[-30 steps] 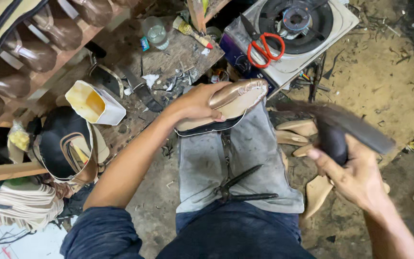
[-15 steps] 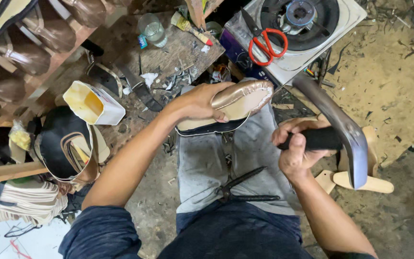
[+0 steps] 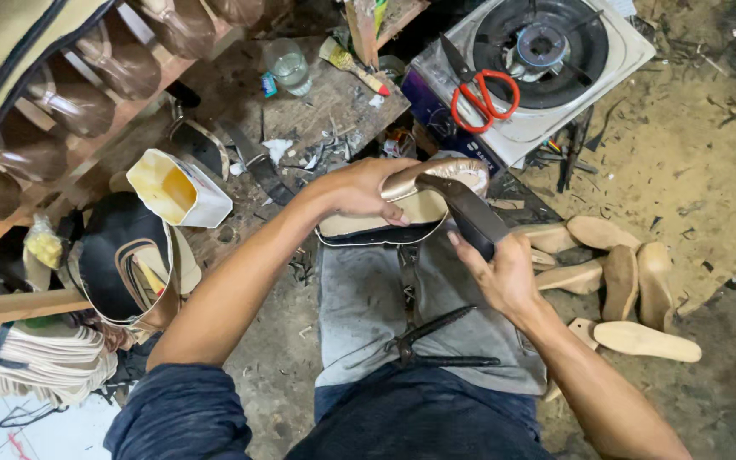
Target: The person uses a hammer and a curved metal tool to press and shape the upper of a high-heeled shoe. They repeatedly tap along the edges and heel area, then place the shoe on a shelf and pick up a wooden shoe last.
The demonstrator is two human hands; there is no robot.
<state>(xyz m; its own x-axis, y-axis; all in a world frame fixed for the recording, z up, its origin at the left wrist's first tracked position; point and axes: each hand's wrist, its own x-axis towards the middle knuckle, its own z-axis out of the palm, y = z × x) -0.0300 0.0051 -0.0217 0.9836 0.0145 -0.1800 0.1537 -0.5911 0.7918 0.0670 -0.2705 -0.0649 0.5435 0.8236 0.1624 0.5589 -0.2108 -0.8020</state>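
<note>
Gold-and-cream shoe upper on its last sits on the knee, sole side up, left hand clamped over its near end to steady it. Right hand closed round a dark flat-headed tool, head laid on the shoe w/ the grip low for control. Black pincers rest on the lap, red-handled scissors on the stove, wooden soles on the floor nearby.
</note>
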